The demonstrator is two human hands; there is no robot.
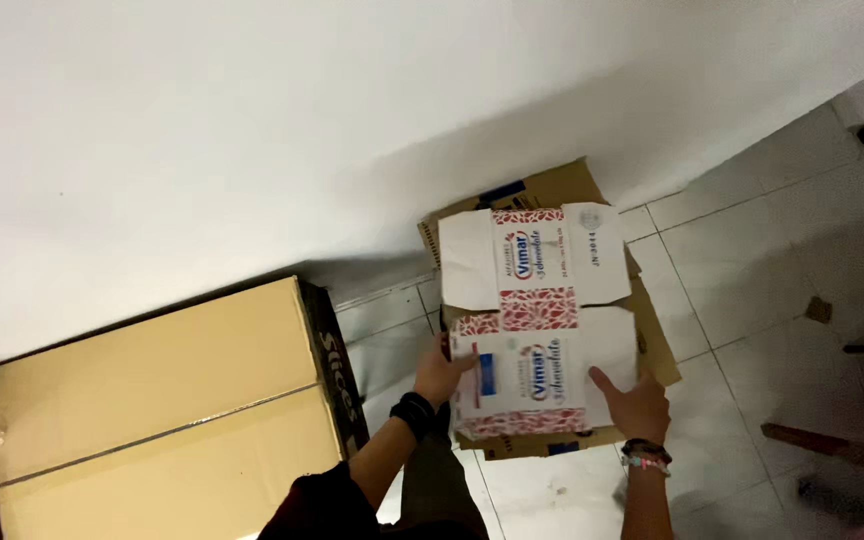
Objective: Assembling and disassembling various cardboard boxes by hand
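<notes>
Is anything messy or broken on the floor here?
A little. A small brown scrap lies loose on the white floor tiles to the right. The flattened white and red box under both hands sits crooked on the brown cardboard beneath, whose edges look bent and worn.
</notes>
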